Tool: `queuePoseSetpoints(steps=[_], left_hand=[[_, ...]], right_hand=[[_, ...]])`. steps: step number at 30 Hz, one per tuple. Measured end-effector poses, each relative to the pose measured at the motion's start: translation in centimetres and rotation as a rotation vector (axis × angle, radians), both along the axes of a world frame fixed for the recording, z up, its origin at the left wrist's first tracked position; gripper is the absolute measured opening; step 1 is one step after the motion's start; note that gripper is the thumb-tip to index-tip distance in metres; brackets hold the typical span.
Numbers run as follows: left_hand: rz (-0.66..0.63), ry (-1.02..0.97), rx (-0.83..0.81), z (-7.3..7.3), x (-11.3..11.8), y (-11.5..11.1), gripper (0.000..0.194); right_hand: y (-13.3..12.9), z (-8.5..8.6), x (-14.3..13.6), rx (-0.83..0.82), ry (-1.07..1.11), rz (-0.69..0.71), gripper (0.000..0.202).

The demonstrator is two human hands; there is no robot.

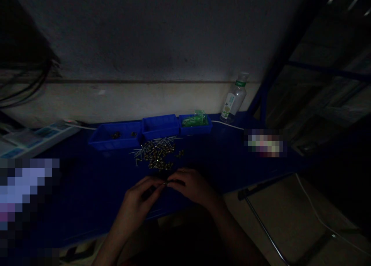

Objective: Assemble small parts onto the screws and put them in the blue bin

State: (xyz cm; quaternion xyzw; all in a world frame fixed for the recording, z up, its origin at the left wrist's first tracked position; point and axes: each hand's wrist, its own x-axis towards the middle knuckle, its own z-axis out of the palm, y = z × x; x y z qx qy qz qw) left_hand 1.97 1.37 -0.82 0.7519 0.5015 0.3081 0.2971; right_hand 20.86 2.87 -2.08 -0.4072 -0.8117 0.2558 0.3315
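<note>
My left hand [145, 190] and my right hand [189, 184] meet above the near part of the blue table [95, 192]. Their fingertips pinch a small metal piece [165, 183] between them; darkness and the fingers hide its exact kind. Just beyond the hands lies a loose pile of small brass-coloured metal parts [158, 154]. Thin silvery pins or screws [171, 138] are strewn along the pile's far side and left edge.
Behind the pile stand a blue bin [116, 143] with a few metal parts, another blue bin [160, 132], and a blue bin [195, 131] holding green plastic bags [194, 120]. A clear bottle [234, 99] stands near the wall. A power strip [43, 139] lies at left.
</note>
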Motion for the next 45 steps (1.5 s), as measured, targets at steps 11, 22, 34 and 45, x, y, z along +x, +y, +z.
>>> queuePoseSetpoints(steps=[11,22,34,45], left_hand=[[0.079,-0.039,-0.037,0.10,0.24,-0.58,0.017],[0.019,0.051,0.056,-0.28,0.56,-0.47,0.020],[0.013,0.033,0.077,-0.31,0.44,-0.56,0.019],[0.010,0.026,0.059,-0.04,0.53,-0.71,0.022]], right_hand=[[-0.22,0.24,0.05,-0.038,0.071,-0.020,0.015],[-0.29,0.32,-0.02,-0.056,0.001,0.002,0.014],[-0.24,0.30,0.12,-0.028,-0.031,0.047,0.012],[-0.26,0.22,0.07,-0.060,0.034,0.004,0.012]])
